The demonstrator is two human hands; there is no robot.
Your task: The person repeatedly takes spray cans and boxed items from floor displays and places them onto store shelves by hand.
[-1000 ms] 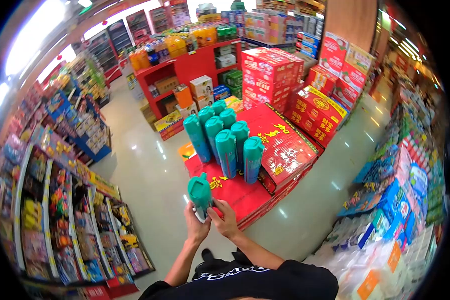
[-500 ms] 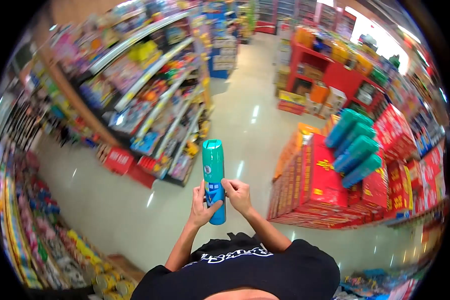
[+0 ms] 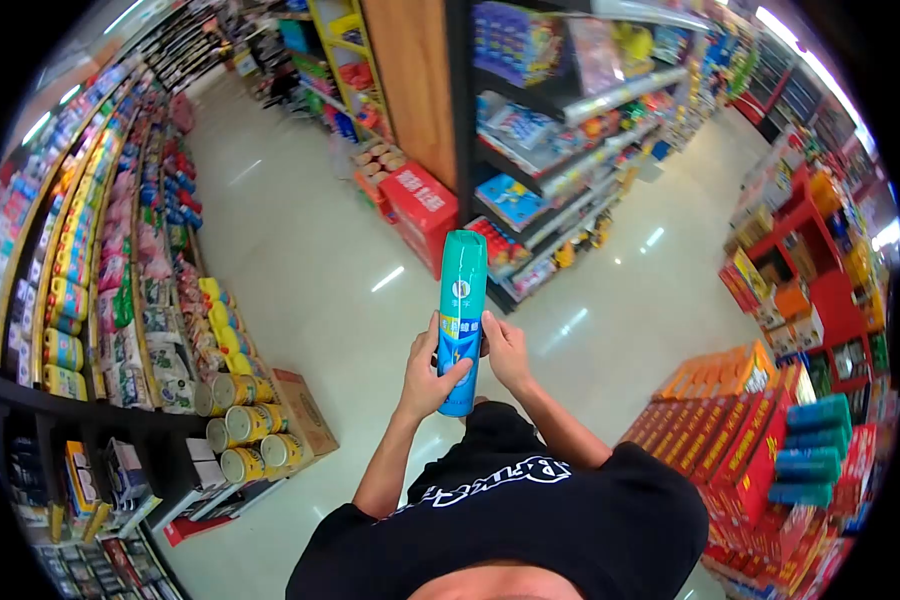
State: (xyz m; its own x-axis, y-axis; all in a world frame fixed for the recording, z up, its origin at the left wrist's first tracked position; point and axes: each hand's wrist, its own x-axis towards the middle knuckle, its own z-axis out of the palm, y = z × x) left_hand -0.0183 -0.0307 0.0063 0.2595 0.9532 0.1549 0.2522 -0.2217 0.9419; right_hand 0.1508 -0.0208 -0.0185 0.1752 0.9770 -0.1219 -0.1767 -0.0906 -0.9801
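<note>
Upright in front of my chest is a tall spray can (image 3: 463,275) with a green upper part and a blue lower part, its printed label facing me. My left hand (image 3: 434,372) is wrapped round the lower blue part, with the thumb lying across the front. At the can's right side, my right hand (image 3: 506,352) has its fingers curled against the label's edge; part of them is hidden behind the can.
Shelves of bottles and packets (image 3: 120,260) line the left side, with yellow tins (image 3: 250,418) at their end. Ahead stands a shelf unit (image 3: 560,150) with a red box (image 3: 420,205) beside it. Stacked red cartons (image 3: 720,430) carry more green-blue cans (image 3: 812,450) at right.
My view has swung left, so the shelf unit and the carton stack now appear farther right. The can stays in my hands and appears slightly higher and farther right.
</note>
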